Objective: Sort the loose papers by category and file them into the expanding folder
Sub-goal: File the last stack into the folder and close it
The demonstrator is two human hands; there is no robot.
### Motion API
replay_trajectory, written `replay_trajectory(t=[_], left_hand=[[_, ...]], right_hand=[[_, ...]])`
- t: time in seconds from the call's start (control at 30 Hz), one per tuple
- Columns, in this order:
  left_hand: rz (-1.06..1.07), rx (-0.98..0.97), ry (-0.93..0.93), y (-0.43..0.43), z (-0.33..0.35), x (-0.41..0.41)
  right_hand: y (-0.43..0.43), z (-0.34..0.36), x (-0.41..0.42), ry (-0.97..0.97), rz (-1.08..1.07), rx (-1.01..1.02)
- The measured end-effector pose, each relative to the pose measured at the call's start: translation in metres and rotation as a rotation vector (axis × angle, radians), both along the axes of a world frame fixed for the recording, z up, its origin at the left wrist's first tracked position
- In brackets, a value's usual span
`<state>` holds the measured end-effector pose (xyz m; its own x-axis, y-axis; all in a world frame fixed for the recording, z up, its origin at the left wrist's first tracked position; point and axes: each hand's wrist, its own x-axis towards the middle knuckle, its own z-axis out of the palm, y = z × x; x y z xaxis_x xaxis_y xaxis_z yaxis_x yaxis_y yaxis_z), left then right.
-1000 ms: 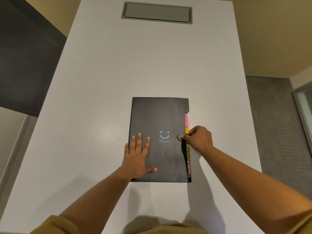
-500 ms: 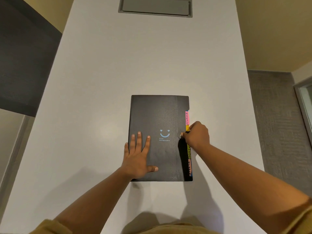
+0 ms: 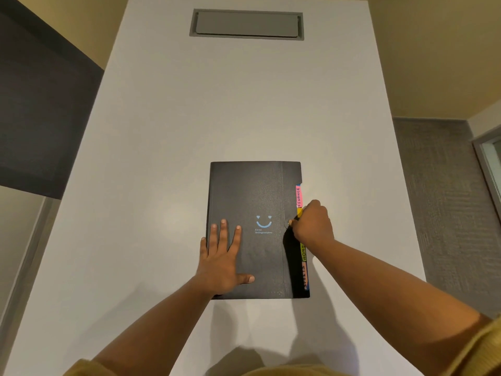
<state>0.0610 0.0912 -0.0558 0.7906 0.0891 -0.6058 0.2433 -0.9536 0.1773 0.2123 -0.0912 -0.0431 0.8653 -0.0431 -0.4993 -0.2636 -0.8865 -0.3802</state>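
Note:
A black expanding folder (image 3: 249, 196) with a blue smiley print lies closed and flat on the white table (image 3: 162, 131). Coloured index tabs (image 3: 298, 196) stick out along its right edge; the pink one reads FINANCE. My left hand (image 3: 221, 256) rests palm down with fingers spread on the folder's lower left cover. My right hand (image 3: 311, 226) is at the right edge, its fingers pinched on the small round clasp of the flap. No loose papers are visible.
A grey rectangular cable hatch (image 3: 246, 24) is set into the table's far end. The table's right edge runs close beside the folder, with grey carpet (image 3: 447, 199) beyond it. A dark panel (image 3: 40, 118) stands to the left.
Both hands stay where they were on the folder. The flap edge near the right hand looks slightly lifted, with a darker shadow beneath it. The camera tilted a little.

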Motion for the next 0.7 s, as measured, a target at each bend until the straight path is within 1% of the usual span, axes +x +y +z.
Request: replay_trajectory(t=[0.1,0.23,0.37,0.47,0.6,0.67,0.7], left_hand=[[-0.006,0.023,-0.002,0.000,0.002,0.000],[0.020,0.048,-0.014,-0.003,0.008,-0.001],[0.050,0.060,-0.058,-0.009,0.015,-0.002],[0.036,0.082,-0.134,-0.013,0.023,-0.007],[-0.005,0.085,-0.269,-0.015,0.039,-0.010],[-0.005,0.129,-0.327,-0.016,0.050,-0.007],[-0.009,0.154,-0.362,-0.019,0.056,-0.004]], right_hand=[[-0.010,0.008,0.004,0.008,0.043,-0.017],[-0.028,0.017,-0.010,-0.083,0.121,-0.040],[-0.044,0.023,-0.034,-0.126,0.172,-0.048],[-0.052,0.029,-0.051,-0.198,0.299,-0.079],[-0.054,0.041,-0.070,-0.352,0.528,-0.209],[-0.053,0.044,-0.076,-0.416,0.558,-0.218],[-0.050,0.047,-0.079,-0.437,0.535,-0.199]])
